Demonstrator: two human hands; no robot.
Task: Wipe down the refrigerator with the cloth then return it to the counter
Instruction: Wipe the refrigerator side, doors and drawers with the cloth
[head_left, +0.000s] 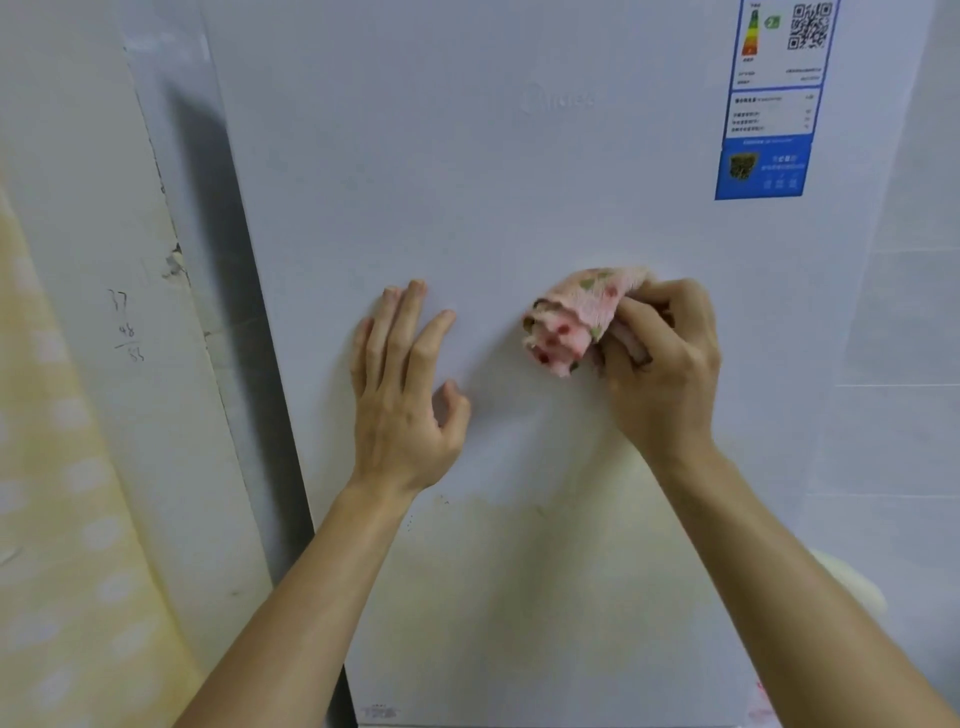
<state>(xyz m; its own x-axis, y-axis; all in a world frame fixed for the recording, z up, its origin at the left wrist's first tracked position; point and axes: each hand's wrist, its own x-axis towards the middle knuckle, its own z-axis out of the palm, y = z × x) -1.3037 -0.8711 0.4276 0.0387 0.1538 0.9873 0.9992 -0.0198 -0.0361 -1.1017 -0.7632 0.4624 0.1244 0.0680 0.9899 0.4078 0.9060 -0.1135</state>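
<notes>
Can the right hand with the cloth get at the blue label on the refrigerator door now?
Probably yes. The right hand grips the pink cloth against the refrigerator door; the blue label sits higher on that same flat door, with only bare surface between. The left hand lies flat, off to the side.

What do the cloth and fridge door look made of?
Cloth: soft fleecy fabric, perhaps microfibre or terry, judging by its fuzzy nap and loose folds. Refrigerator door: smooth, white, low-sheen surface; painted metal or plastic, the view can't settle which.

Refrigerator door (519, 197) flat, open room across upper middle; sticker (771, 109) upper right; wall (78, 218) close at left.
</notes>
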